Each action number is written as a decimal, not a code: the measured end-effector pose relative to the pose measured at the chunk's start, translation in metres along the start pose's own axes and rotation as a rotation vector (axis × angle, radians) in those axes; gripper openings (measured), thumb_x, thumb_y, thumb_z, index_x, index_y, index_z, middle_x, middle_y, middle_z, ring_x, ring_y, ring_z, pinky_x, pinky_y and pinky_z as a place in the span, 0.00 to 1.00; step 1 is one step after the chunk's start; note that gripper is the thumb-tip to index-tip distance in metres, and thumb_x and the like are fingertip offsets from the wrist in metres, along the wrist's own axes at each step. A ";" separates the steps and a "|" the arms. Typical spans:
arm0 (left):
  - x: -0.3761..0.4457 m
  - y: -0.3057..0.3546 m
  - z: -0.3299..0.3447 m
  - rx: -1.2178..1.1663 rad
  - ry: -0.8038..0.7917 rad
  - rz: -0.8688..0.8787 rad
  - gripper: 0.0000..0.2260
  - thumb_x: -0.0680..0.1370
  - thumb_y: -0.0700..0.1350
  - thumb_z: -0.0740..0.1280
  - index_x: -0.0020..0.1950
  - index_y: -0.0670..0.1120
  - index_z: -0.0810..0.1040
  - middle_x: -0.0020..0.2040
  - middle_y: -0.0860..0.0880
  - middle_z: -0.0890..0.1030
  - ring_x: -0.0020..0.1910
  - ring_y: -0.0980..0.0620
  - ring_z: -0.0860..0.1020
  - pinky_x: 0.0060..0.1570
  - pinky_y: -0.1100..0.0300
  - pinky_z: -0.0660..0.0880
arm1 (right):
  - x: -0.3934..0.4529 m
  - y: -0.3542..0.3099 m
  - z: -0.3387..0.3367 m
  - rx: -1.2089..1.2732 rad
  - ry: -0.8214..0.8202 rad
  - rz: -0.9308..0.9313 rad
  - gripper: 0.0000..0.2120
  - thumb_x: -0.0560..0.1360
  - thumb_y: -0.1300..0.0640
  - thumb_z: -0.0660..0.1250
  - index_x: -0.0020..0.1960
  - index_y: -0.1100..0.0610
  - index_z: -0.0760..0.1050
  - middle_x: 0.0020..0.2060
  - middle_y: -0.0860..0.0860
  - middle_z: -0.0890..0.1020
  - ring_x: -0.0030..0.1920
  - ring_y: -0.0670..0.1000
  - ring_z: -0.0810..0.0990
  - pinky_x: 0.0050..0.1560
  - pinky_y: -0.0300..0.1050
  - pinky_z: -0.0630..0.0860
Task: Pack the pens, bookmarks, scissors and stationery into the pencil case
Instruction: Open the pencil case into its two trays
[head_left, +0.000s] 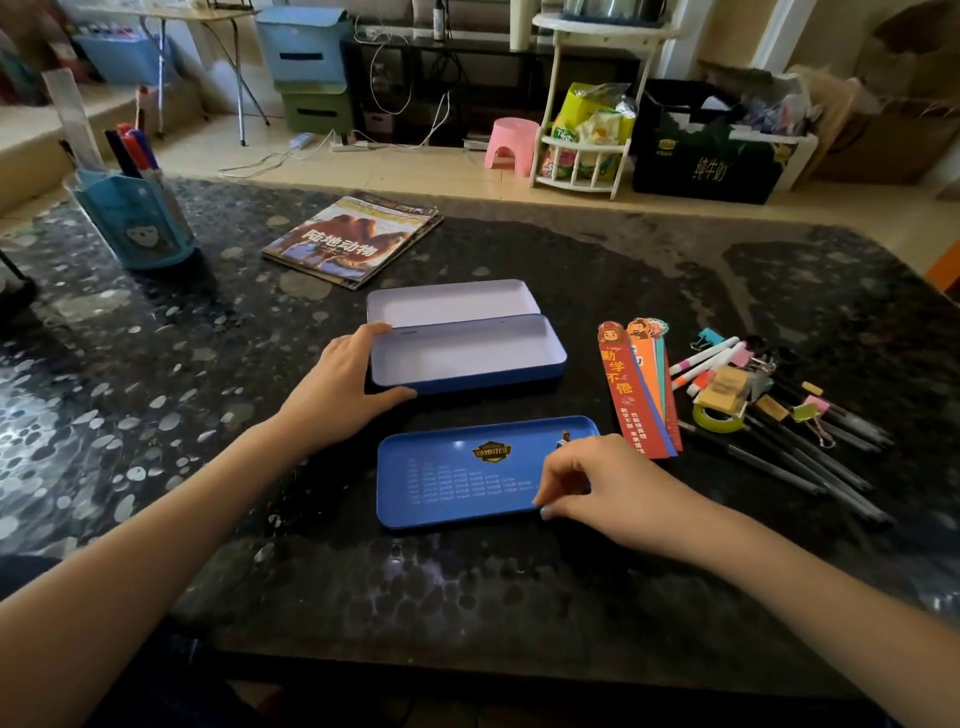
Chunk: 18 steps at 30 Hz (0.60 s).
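The left hand curls its fingers round the open blue metal pencil case; the right hand pinches the loose blue lid on the bench. Bookmarks and pens lie beyond the right fingers, so a sweeping reach could likely scatter them.

Both bare forearms are reaching forward, the left hand spreading thumb and fingers wide in a clasping pose, the right hand lying palm-down, its fingers curling under with fingertips pressing downward.
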<state>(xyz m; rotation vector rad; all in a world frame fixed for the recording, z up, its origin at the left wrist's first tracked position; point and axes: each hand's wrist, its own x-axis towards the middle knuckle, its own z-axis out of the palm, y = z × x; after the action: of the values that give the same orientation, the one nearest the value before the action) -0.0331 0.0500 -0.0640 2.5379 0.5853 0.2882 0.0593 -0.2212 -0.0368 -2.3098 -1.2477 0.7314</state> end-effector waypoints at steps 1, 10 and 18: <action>-0.001 0.002 0.002 0.030 0.026 0.011 0.32 0.73 0.54 0.69 0.72 0.49 0.59 0.71 0.46 0.66 0.71 0.46 0.60 0.66 0.48 0.64 | 0.001 0.001 0.003 -0.011 0.053 -0.006 0.03 0.73 0.58 0.71 0.42 0.51 0.80 0.41 0.43 0.81 0.44 0.41 0.79 0.48 0.35 0.75; -0.030 0.044 0.007 0.161 0.033 0.349 0.28 0.72 0.64 0.62 0.67 0.50 0.67 0.66 0.50 0.70 0.67 0.51 0.64 0.67 0.53 0.65 | 0.005 0.006 -0.015 -0.011 0.252 -0.003 0.04 0.74 0.56 0.69 0.45 0.50 0.82 0.39 0.39 0.79 0.42 0.39 0.77 0.43 0.33 0.71; -0.049 0.065 0.021 0.151 -0.248 0.353 0.31 0.70 0.69 0.59 0.70 0.58 0.63 0.71 0.58 0.64 0.70 0.59 0.61 0.69 0.60 0.62 | -0.037 0.071 -0.079 -0.158 0.541 0.354 0.05 0.72 0.60 0.72 0.41 0.51 0.80 0.43 0.48 0.80 0.43 0.47 0.75 0.44 0.41 0.67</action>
<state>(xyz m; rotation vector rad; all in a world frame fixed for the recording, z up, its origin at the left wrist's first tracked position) -0.0468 -0.0319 -0.0520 2.7606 0.0644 0.0489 0.1368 -0.2980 -0.0071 -2.6419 -0.6829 0.0809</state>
